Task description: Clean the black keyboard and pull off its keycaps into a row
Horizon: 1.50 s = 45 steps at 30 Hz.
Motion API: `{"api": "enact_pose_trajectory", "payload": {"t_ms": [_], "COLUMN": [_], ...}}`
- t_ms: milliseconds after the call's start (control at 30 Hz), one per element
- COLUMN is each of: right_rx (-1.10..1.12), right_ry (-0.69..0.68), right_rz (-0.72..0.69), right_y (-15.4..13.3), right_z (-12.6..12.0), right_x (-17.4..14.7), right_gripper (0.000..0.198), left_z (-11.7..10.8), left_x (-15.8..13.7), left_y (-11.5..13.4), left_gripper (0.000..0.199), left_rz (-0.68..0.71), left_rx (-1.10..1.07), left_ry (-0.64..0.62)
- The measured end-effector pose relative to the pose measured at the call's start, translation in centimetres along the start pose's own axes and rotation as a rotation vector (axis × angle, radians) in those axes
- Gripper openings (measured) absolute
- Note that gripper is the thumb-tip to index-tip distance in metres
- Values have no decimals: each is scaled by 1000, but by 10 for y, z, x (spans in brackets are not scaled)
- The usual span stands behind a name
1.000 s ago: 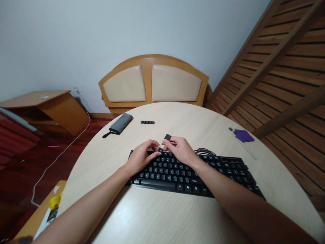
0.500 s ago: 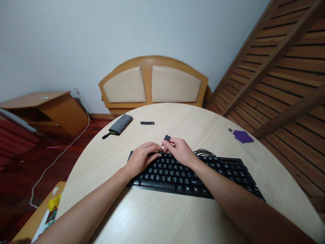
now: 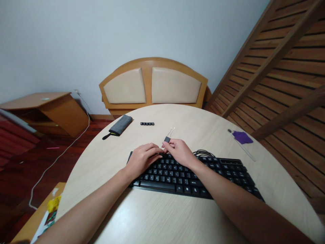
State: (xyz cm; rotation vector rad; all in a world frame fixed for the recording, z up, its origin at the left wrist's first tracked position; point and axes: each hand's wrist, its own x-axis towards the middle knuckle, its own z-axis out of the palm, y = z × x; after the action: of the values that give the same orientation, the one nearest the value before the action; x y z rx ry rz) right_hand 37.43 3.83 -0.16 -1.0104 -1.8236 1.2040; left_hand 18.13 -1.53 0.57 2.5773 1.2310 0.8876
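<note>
A black keyboard (image 3: pixel 162 186) lies on the round pale table, partly hidden under my hands and right forearm. My right hand (image 3: pixel 179 150) is closed around a wire keycap puller (image 3: pixel 167 139) over the keyboard's far edge. The puller's dark handle shows above my fingers, and its thin wire loops point away from me. Close beside it, my left hand (image 3: pixel 143 157) rests over the upper left keys with thumb and fingertips together. Whatever lies between those fingertips is too small to make out. Beyond my hands sits a short row of black keycaps (image 3: pixel 147 124).
A grey pouch (image 3: pixel 120 125) with a strap lies at the table's far left. Over on the right are a purple cloth (image 3: pixel 242 137) and a thin brush-like stick (image 3: pixel 241 145). The coiled black cable (image 3: pixel 203 153) sits behind the keyboard. A wooden headboard (image 3: pixel 148 98) stands beyond the table.
The puller's handle and wire loops show slightly more above my right hand. Both hands stay at the keyboard's far edge, and the left fingertips have shifted very little.
</note>
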Motion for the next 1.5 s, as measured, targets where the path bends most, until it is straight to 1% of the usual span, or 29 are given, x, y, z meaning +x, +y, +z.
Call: {"api": "enact_pose_trajectory", "payload": {"t_ms": [100, 200, 300, 367, 500, 633, 767, 900, 1133, 1500], "right_rx": [23, 11, -2, -14, -22, -13, -27, -33, -46, -32], "right_ry": [-3, -5, -2, 0, 5, -2, 3, 5, -1, -2], "right_rz": [-5, -7, -17, -31, -34, -35, -27, -18, -18, -14], "right_y": [-1, -3, -4, -4, -3, 0, 1, 2, 2, 1], "right_z": [0, 0, 1, 1, 2, 3, 3, 3, 4, 4], "right_x": [0, 0, -1, -1, -1, 0, 0, -1, -1, -1], "right_gripper": [32, 31, 30, 31, 30, 32, 36, 36, 33, 31], "left_z": [-2, -6, -11, -14, -15, -10, 1, 12, 21, 21], "left_x": [1, 6, 19, 31, 60, 88, 106, 114, 116, 114], "left_y": [1, -1, -12, -24, -53, -82, -107, -125, -139, -143], "left_gripper": [17, 16, 19, 21, 20, 19, 17, 17, 19, 23], "left_rz": [-85, -181, -265, -287, -253, -113, -101, -130, -184, -230], "left_rx": [-52, -54, -36, -16, 197, 397, 426, 437, 443, 429], "left_ry": [66, 136, 197, 201, 162, 63, 31, 16, 13, 14]}}
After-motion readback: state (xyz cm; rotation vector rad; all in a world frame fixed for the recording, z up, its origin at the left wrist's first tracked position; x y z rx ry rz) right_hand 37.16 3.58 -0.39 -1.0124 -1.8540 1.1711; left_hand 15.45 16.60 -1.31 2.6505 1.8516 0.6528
